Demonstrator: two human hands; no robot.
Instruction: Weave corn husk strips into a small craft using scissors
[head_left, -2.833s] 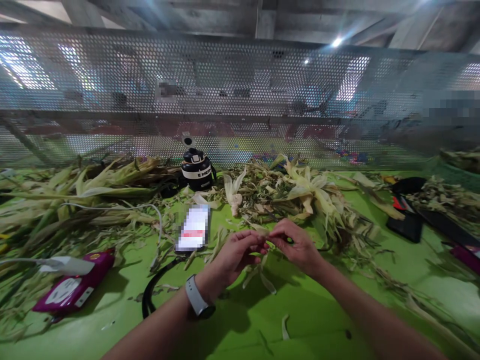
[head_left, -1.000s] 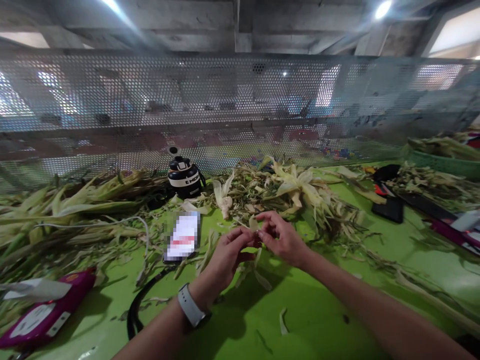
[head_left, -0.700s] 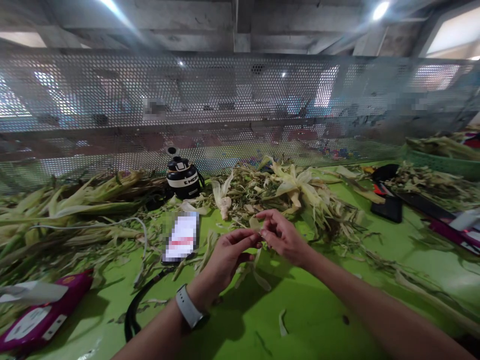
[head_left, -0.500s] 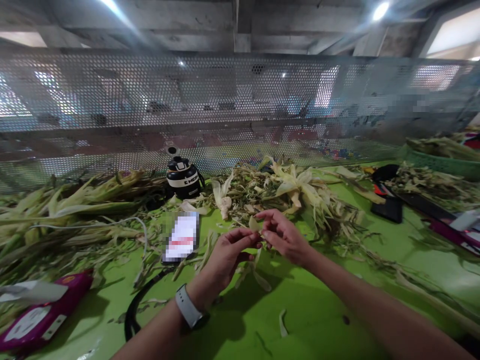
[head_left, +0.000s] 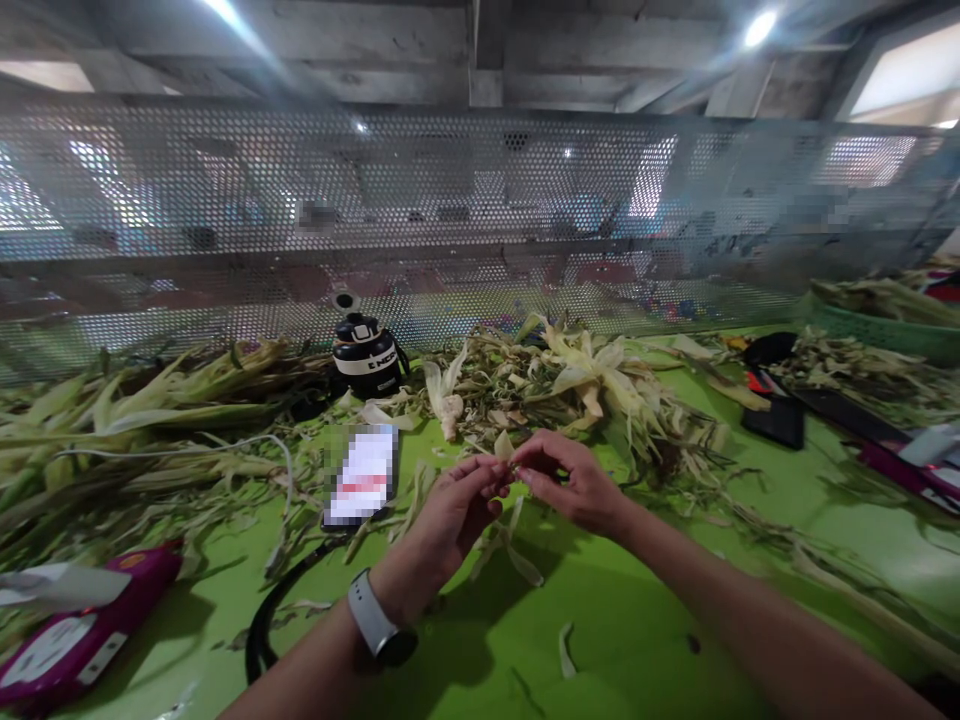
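My left hand [head_left: 463, 497] and my right hand [head_left: 568, 480] meet above the green table [head_left: 622, 620]. A small pale piece of corn husk [head_left: 503, 445] stands up from between their fingertips. The left thumb and fingers pinch it from below, and the right thumb and fingertips close on its right side; part of the husk is hidden behind the fingers. Loose husk strips [head_left: 525, 562] lie on the table under the hands. Beyond them a husk with a pale stub [head_left: 450, 408] rests beside a spread bunch of pale husk leaves [head_left: 600, 375].
A phone [head_left: 366, 475] lies left of my hands, near a black bottle [head_left: 367, 358]. Long corn husks [head_left: 165, 400] are heaped at the left. A purple device [head_left: 86, 625] sits front left. A perforated metal screen [head_left: 465, 200] stands behind; a green basket [head_left: 877, 330] is far right.
My right hand has shifted slightly, its raised index finger now bent down at the husk piece. The left fingers have curled in a little. The husk stays between the hands.
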